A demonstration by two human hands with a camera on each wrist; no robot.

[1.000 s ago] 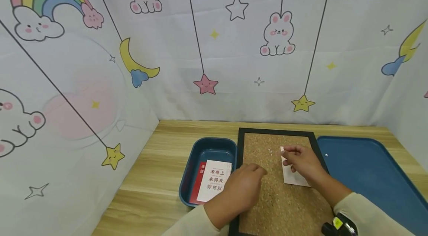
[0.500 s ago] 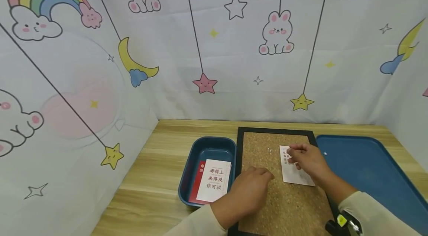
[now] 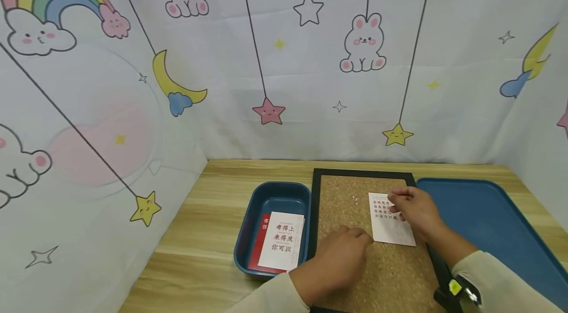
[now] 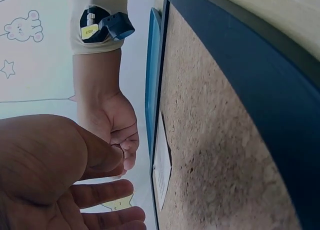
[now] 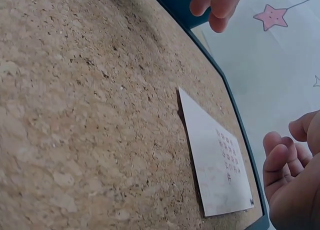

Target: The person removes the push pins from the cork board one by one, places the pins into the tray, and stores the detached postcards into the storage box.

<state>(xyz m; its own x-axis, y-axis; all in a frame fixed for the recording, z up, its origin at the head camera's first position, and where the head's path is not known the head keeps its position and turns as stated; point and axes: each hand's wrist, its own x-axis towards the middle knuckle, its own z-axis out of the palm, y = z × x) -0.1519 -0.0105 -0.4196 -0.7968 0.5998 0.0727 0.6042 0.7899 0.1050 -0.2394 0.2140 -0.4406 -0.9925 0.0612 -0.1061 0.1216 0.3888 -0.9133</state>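
A white card (image 3: 390,234) with lines of Chinese text lies on a black-framed corkboard (image 3: 390,276), towards its far right. Over the card's upper right part is my right hand (image 3: 417,209), its fingers loosely curled and a gap between thumb and fingers in the right wrist view. Nothing shows in its grasp. My left hand (image 3: 341,259) is over the board with its fingertips by the card's lower left corner. In the left wrist view the fingers of my left hand (image 4: 105,190) look fairly straight and hold nothing visible. The card (image 5: 215,165) looks nearly flat in the right wrist view.
Left of the board stands a blue bin (image 3: 243,239) with a white card (image 3: 281,239) on top of a red card (image 3: 259,249). A blue tray (image 3: 479,219) lies on the right. Small white bits (image 3: 355,199) sit on the cork. A patterned curtain (image 3: 310,81) hangs behind.
My right hand has shifted right across the card and uncovered its printed text. My left hand has moved right, up to the card's lower left corner.
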